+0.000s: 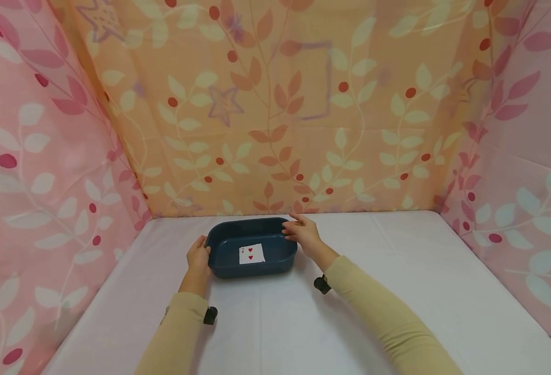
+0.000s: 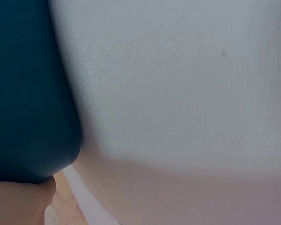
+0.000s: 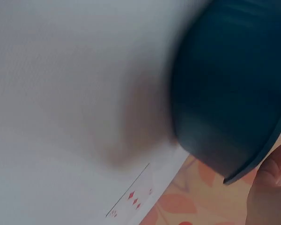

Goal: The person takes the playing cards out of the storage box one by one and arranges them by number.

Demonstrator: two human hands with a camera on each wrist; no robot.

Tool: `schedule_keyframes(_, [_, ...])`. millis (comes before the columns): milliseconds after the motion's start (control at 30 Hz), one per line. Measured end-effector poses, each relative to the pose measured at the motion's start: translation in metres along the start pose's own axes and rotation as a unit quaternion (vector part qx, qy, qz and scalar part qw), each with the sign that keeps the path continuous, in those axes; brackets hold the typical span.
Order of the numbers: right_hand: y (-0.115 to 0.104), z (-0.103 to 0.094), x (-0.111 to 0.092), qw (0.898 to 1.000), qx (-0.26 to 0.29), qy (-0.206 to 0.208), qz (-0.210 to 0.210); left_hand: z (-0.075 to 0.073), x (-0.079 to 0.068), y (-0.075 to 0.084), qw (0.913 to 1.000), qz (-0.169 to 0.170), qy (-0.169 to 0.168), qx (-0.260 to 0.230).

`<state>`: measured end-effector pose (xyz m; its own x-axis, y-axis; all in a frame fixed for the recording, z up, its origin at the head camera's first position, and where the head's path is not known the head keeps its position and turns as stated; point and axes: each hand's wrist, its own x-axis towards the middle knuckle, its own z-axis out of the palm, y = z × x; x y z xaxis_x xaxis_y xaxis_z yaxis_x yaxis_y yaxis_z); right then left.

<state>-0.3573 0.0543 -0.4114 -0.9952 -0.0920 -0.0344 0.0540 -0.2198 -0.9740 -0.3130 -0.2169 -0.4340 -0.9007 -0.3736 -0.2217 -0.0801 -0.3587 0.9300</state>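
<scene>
In the head view, your left hand [image 1: 198,254] gripped one tray [image 1: 252,272] near the table's [image 1: 378,291] far edge; your right hand [image 1: 305,234], loosely spread, met its other end, probably for balance. One card [image 1: 252,254] lay inside, walled in. The left wrist view showed no card. The right showed a second card [image 3: 133,199] by that edge.
</scene>
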Motion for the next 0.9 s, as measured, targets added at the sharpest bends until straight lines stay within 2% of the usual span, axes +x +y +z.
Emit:
schedule_keyframes(300, [0.015, 0.019, 0.002, 0.997, -0.049, -0.058, 0.014, 0.0, -0.001, 0.0, 0.9998, 0.016, -0.009, 0.001])
schedule_keyframes(467, [0.021, 0.029, 0.005, 0.99, -0.099, -0.1, 0.006, 0.0, 0.0, 0.002, 0.9999, 0.015, -0.006, -0.003])
schedule_keyframes(600, [0.026, 0.033, 0.009, 0.984, -0.131, -0.118, 0.007, 0.0, -0.001, 0.002, 1.0, 0.008, 0.0, -0.003])
schedule_keyframes(733, [0.027, 0.036, 0.01, 0.975, -0.181, -0.128, 0.013, 0.0, -0.001, 0.002, 1.0, 0.009, 0.0, -0.003])
schedule_keyframes(900, [0.028, 0.04, 0.011, 0.955, -0.26, -0.138, 0.032, 0.001, -0.003, 0.001, 0.9999, 0.013, -0.006, -0.001])
